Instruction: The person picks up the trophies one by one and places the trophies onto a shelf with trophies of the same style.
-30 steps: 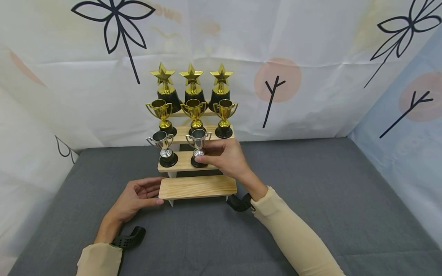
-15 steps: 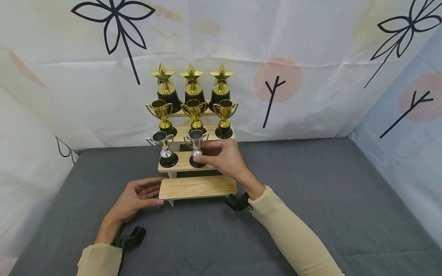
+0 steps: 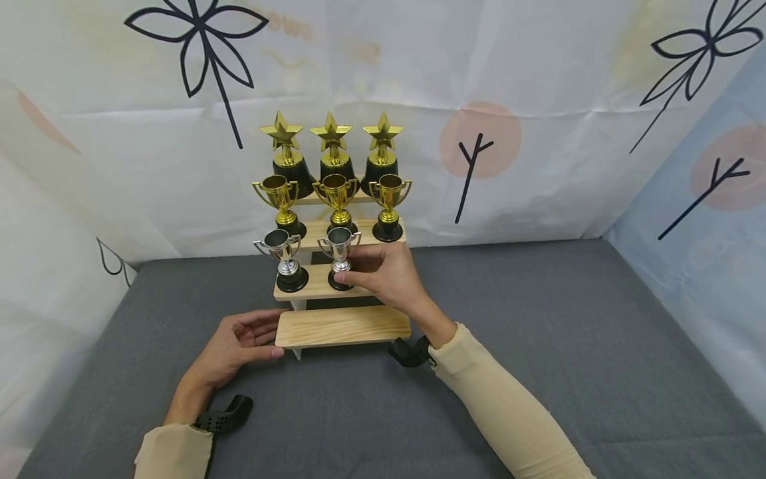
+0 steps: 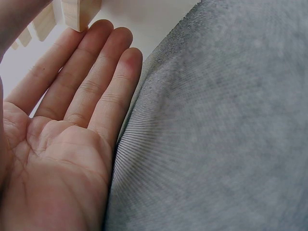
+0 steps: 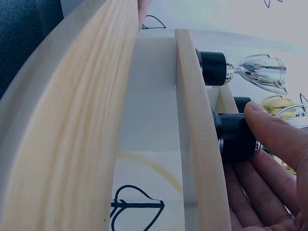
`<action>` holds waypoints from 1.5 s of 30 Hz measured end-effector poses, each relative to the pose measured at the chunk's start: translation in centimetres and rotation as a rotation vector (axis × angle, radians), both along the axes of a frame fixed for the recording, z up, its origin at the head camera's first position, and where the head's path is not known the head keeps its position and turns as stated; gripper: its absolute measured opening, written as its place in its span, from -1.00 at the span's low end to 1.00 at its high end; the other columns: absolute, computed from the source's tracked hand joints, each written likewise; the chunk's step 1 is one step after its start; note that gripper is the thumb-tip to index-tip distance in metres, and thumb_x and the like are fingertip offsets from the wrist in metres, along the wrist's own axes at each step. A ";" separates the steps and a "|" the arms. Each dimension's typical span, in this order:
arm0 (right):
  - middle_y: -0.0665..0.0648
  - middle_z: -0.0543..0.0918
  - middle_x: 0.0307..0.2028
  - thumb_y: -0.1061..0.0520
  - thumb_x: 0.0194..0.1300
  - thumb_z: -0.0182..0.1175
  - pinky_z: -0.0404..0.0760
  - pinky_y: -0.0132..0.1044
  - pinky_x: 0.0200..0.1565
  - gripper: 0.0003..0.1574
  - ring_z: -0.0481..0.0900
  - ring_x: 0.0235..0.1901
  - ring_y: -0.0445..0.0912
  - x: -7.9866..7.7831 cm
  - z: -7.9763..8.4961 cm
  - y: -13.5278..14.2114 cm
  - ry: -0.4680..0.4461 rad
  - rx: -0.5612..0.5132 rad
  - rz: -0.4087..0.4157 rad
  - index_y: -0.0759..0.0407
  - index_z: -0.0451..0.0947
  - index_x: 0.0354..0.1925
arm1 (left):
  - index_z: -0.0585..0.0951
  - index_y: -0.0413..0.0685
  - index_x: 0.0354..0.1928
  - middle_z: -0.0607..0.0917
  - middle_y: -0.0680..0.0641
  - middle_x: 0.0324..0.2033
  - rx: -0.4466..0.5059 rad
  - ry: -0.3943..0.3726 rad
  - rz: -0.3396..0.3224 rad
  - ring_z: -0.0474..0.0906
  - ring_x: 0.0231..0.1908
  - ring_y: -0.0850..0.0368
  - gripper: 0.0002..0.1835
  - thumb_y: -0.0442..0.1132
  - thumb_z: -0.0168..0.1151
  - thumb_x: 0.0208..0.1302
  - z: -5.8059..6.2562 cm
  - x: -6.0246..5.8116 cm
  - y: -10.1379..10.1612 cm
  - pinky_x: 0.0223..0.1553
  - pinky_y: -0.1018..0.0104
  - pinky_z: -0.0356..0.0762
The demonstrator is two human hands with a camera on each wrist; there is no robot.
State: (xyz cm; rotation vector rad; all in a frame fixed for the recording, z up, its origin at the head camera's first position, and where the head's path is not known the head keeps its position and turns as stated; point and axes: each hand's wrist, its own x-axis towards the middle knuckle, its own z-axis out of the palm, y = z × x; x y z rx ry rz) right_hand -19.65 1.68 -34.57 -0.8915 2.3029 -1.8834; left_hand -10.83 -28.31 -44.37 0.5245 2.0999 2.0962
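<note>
My right hand (image 3: pixel 385 276) holds a silver trophy cup (image 3: pixel 339 245) low down, thumb on one side and fingers on the other. Its black base (image 5: pixel 236 137) stands on the second step from the front of a wooden tiered stand (image 3: pixel 344 326). Left of it on that step is another silver trophy cup (image 3: pixel 280 246). My left hand (image 3: pixel 230 349) rests at the stand's front left corner with fingers nearly straight; in the left wrist view its palm shows and its fingertips (image 4: pixel 98 29) reach the wooden step edge.
Gold trophy cups (image 3: pixel 389 193) line the step behind, and gold star trophies (image 3: pixel 383 136) stand on the top one. A printed cloth backdrop (image 3: pixel 538 166) hangs right behind the stand. Grey cloth (image 3: pixel 509 299) covers the table.
The right hand has shifted the silver trophy cup slightly to the left along its step. My left hand stays at the stand's corner.
</note>
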 end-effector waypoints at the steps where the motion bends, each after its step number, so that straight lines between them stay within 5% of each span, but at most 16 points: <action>1: 0.22 0.78 -0.15 0.28 0.13 0.53 0.80 -0.29 -0.13 -0.61 0.78 -0.19 -0.05 0.0 0.0 0.0 0.001 0.002 -0.002 0.33 0.75 -0.05 | 0.31 -0.68 0.30 0.64 -0.06 0.17 0.000 0.000 0.000 0.60 0.17 0.13 -0.27 -0.67 0.39 0.07 0.0 0.0 0.0 0.20 0.25 0.60; 18: 0.20 0.76 -0.04 0.29 0.12 0.53 0.76 -0.14 0.03 -0.55 0.75 -0.07 -0.03 0.3 -0.2 0.6 -0.022 -0.050 0.001 0.31 0.73 0.02 | 0.31 -0.69 0.30 0.64 -0.04 0.17 0.002 -0.003 -0.003 0.60 0.17 0.13 -0.26 -0.67 0.40 0.07 0.0 0.0 0.0 0.19 0.25 0.61; 25: 0.23 0.72 0.05 0.32 0.12 0.51 0.75 -0.17 0.03 -0.52 0.72 -0.02 0.16 0.6 -0.4 2.1 -0.048 -0.081 -0.009 0.36 0.70 0.04 | 0.30 -0.69 0.31 0.64 -0.05 0.18 -0.004 -0.007 0.001 0.60 0.17 0.14 -0.26 -0.67 0.39 0.08 0.0 0.1 -0.1 0.19 0.26 0.61; 33: 0.23 0.75 -0.02 0.26 0.16 0.51 0.72 -0.03 0.10 -0.54 0.72 0.00 0.09 1.2 -0.6 5.3 0.012 -0.034 -0.123 0.32 0.71 0.05 | 0.29 -0.69 0.31 0.63 -0.10 0.19 -0.006 -0.008 -0.002 0.60 0.17 0.14 -0.26 -0.67 0.39 0.08 0.0 0.0 0.0 0.19 0.24 0.61; 45: 0.23 0.74 0.00 0.28 0.14 0.52 0.65 -0.33 0.16 -0.51 0.70 0.05 0.02 0.9 -1.4 11.5 0.094 0.043 -0.307 0.31 0.70 0.07 | 0.30 -0.69 0.31 0.62 -0.14 0.19 -0.017 -0.016 -0.004 0.61 0.16 0.15 -0.25 -0.66 0.41 0.06 0.3 -0.3 0.2 0.18 0.25 0.62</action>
